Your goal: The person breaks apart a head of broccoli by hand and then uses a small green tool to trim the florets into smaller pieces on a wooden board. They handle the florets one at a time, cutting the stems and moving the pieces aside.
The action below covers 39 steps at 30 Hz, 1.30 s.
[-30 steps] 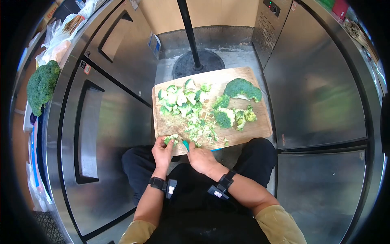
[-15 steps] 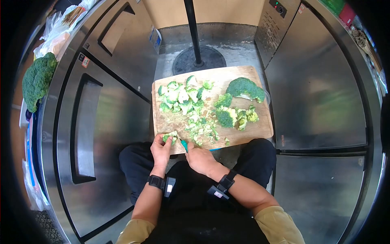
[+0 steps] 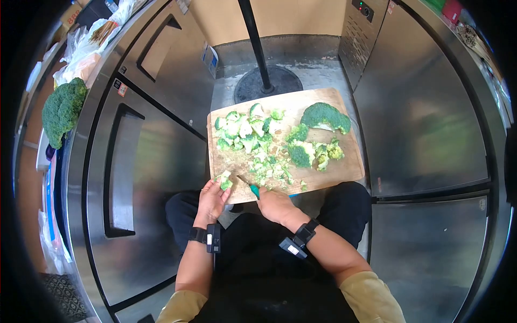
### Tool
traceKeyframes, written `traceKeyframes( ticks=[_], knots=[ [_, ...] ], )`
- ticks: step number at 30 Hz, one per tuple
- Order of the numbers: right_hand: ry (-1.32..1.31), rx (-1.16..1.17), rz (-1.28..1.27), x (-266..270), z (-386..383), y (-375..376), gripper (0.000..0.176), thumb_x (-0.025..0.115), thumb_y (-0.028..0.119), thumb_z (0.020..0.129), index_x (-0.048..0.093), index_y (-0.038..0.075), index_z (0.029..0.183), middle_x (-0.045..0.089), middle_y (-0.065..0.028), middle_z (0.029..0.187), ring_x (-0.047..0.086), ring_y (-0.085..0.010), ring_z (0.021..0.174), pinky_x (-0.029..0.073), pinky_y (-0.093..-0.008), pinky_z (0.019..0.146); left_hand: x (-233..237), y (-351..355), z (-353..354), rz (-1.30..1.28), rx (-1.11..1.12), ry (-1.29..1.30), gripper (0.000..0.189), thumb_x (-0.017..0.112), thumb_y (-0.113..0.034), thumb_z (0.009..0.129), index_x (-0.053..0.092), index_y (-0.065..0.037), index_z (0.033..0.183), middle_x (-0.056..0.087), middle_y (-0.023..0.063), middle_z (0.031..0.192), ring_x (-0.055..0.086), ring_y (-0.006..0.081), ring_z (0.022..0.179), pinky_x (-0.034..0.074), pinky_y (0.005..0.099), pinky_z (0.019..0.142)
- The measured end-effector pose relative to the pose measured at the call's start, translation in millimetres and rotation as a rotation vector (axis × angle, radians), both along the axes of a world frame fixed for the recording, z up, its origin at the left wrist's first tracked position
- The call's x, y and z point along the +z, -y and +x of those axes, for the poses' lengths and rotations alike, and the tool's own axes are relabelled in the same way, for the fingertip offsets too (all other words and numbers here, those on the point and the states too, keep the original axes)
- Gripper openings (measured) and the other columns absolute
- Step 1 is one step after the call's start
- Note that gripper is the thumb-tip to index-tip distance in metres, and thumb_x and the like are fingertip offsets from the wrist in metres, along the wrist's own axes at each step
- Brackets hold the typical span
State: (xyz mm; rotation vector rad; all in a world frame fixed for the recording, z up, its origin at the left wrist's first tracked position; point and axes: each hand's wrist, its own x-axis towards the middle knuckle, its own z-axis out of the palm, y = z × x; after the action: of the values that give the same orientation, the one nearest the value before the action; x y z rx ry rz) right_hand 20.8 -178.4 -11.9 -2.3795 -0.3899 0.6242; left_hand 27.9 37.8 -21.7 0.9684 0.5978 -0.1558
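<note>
At the near left corner of the wooden cutting board, my left hand pinches a small broccoli floret. My right hand is wrapped round the green handle of a small knife, its blade angled up and left over the board, apart from the floret. Cut broccoli florets are heaped at the board's far left. Below them lie small broccoli scraps. On the right sit a large broccoli piece and smaller broccoli chunks.
Steel refrigerator doors flank me on the left and right. A black pole on a round base stands beyond the board. A whole broccoli head and plastic bags are at the far left.
The knife has moved right, away from the floret, with my right hand. My left hand has turned the floret more upright. The whole view has shifted slightly.
</note>
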Motion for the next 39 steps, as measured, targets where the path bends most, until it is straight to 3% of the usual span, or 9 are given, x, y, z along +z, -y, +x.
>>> traceKeyframes(
  ticks=[10, 15, 17, 18, 20, 23, 27, 31, 39],
  knots=[
    [0.115, -0.132, 0.150, 34, 1, 37, 0.028, 0.054, 0.022, 0.086, 0.051, -0.003, 0.098, 0.063, -0.0235, 0.088, 0.061, -0.0403, 0.085, 0.048, -0.0478, 0.076, 49, 29, 67, 0.139, -0.080, 0.313, 0.012, 0.057, -0.012, 0.091, 0.056, -0.008, 0.102, 0.062, 0.0045, 0.103, 0.060, 0.0161, 0.090, 0.051, 0.0322, 0.080],
    [0.184, -0.132, 0.120, 45, 5, 47, 0.026, 0.055, 0.023, 0.085, 0.052, -0.001, 0.094, 0.064, -0.0192, 0.075, 0.063, -0.0379, 0.073, 0.049, -0.0476, 0.068, 60, 53, 143, 0.827, -0.220, 0.545, 0.017, 0.064, -0.006, 0.084, 0.061, -0.007, 0.100, 0.063, 0.0016, 0.094, 0.057, 0.0091, 0.086, 0.048, 0.0275, 0.078],
    [0.152, -0.131, 0.126, 46, 6, 49, 0.026, 0.054, 0.024, 0.086, 0.050, 0.001, 0.097, 0.064, -0.0196, 0.075, 0.063, -0.0394, 0.074, 0.047, -0.0509, 0.073, 57, 65, 172, 1.130, -0.263, 0.614, 0.017, 0.066, -0.005, 0.082, 0.064, -0.007, 0.099, 0.063, 0.0016, 0.092, 0.057, 0.0081, 0.086, 0.047, 0.0265, 0.077],
    [0.134, -0.131, 0.129, 47, 6, 50, 0.026, 0.053, 0.024, 0.086, 0.049, 0.001, 0.098, 0.064, -0.0199, 0.075, 0.062, -0.0401, 0.075, 0.046, -0.0525, 0.076, 60, 77, 180, 1.166, -0.292, 0.599, 0.020, 0.068, -0.005, 0.078, 0.065, -0.007, 0.097, 0.064, 0.0058, 0.094, 0.061, 0.0146, 0.083, 0.048, 0.0279, 0.077],
    [0.143, -0.125, 0.133, 45, 5, 52, 0.027, 0.054, 0.024, 0.086, 0.051, 0.000, 0.098, 0.065, -0.0200, 0.076, 0.064, -0.0380, 0.076, 0.048, -0.0497, 0.075, 67, 95, 186, 1.547, -0.438, 0.636, 0.025, 0.070, -0.008, 0.076, 0.066, -0.009, 0.100, 0.064, 0.0111, 0.100, 0.062, 0.0253, 0.089, 0.047, 0.0320, 0.082],
    [0.135, -0.115, 0.146, 42, 8, 56, 0.025, 0.055, 0.023, 0.085, 0.053, 0.001, 0.096, 0.065, -0.0191, 0.078, 0.065, -0.0359, 0.078, 0.049, -0.0465, 0.073, 69, 110, 192, 1.873, -0.690, 0.617, 0.029, 0.070, -0.018, 0.076, 0.066, -0.010, 0.103, 0.062, 0.0141, 0.105, 0.058, 0.0335, 0.097, 0.045, 0.0381, 0.087],
    [0.138, -0.134, 0.183, 45, 8, 63, 0.025, 0.055, 0.023, 0.085, 0.053, 0.000, 0.097, 0.065, -0.0188, 0.078, 0.064, -0.0364, 0.078, 0.049, -0.0468, 0.073, 69, 117, 197, 1.879, -0.659, 0.499, 0.036, 0.062, -0.034, 0.083, 0.064, -0.013, 0.112, 0.062, 0.0133, 0.109, 0.056, 0.0333, 0.102, 0.044, 0.0406, 0.090],
    [0.148, -0.136, 0.168, 44, 4, 66, 0.025, 0.056, 0.023, 0.085, 0.053, 0.001, 0.097, 0.065, -0.0192, 0.080, 0.064, -0.0368, 0.080, 0.048, -0.0471, 0.074, 75, 120, 191, 1.810, -0.860, 0.326, 0.044, 0.059, -0.034, 0.086, 0.055, -0.016, 0.126, 0.058, 0.0163, 0.118, 0.052, 0.0349, 0.112, 0.042, 0.0403, 0.093],
    [0.202, -0.350, 0.219, 53, 3, 99, 0.023, 0.056, 0.023, 0.086, 0.053, 0.002, 0.093, 0.064, -0.0172, 0.076, 0.063, -0.0353, 0.075, 0.048, -0.0463, 0.066, 58, 111, 202, 1.875, -0.887, 0.490, 0.043, 0.059, -0.030, 0.086, 0.055, -0.010, 0.124, 0.055, 0.0192, 0.121, 0.051, 0.0359, 0.113, 0.040, 0.0396, 0.097]
  ],
)
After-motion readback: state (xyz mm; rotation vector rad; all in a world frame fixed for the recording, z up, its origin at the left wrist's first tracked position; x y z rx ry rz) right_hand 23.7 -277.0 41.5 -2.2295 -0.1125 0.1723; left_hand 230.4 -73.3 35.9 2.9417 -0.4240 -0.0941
